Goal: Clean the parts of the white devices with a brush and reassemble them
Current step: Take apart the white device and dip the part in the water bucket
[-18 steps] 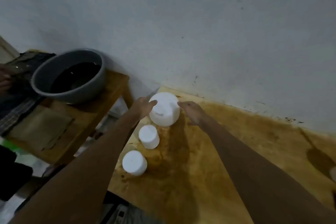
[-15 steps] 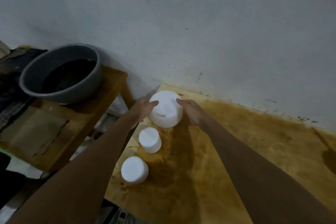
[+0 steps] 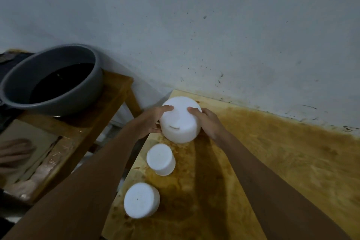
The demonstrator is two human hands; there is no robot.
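White round plastic device body [image 3: 180,121] at the stained wooden table's [image 3: 272,152] far left corner, left hand [image 3: 150,121] and right hand [image 3: 209,122] gripping its sides, thumbs on top; best kept level, clear of the smaller white cylinder [image 3: 160,159] just beside it

No legible text or labels anywhere; pic perhaps too dim.

White on stained ochre
Plain white devices [image 3: 180,122]; surface [image 3: 272,152] mottled yellow-brown with darker blotches; grey basin [image 3: 93,85], black liquid [image 3: 58,84]; pale grey wall [image 3: 194,25], dark-speckled.
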